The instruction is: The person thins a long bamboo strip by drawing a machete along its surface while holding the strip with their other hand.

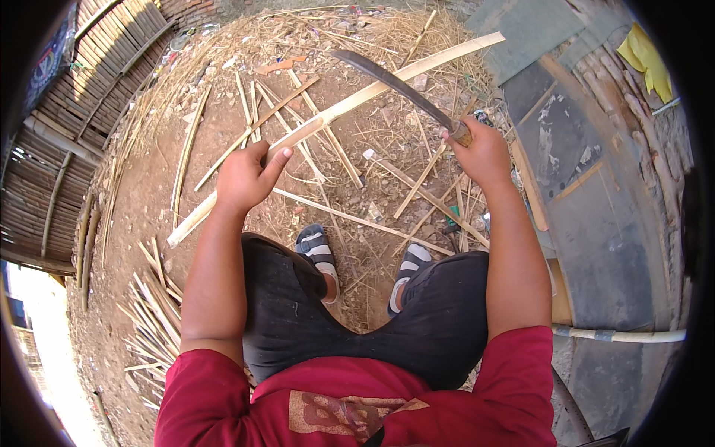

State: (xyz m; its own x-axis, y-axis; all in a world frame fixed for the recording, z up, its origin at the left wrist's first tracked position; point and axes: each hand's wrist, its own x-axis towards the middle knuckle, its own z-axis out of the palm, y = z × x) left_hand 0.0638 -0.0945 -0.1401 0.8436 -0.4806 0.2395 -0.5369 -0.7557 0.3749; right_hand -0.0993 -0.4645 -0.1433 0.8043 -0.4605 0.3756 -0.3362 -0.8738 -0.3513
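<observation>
My left hand (pixel 248 176) is wrapped round a long, pale split-bamboo strip (pixel 357 97), its thumb resting along the top. The strip runs slantwise from beside my left forearm up to the far right. In my right hand (pixel 480 152) is the wooden handle of a machete (pixel 402 87) with a dark, curved blade. The blade reaches up and left, crossing over the strip in this view; whether it touches the strip I cannot tell. Fingers of both hands are closed, and the strip's lower part passes behind my left wrist.
Loose bamboo strips (pixel 339 154) lie scattered on the dirt ground past my sandalled feet. A heap of split strips (pixel 153 316) is at lower left. Bamboo-slat fencing (pixel 56 179) stands on the left, dark panels (pixel 596 223) on the right. Dry straw (pixel 387 30) covers the far ground.
</observation>
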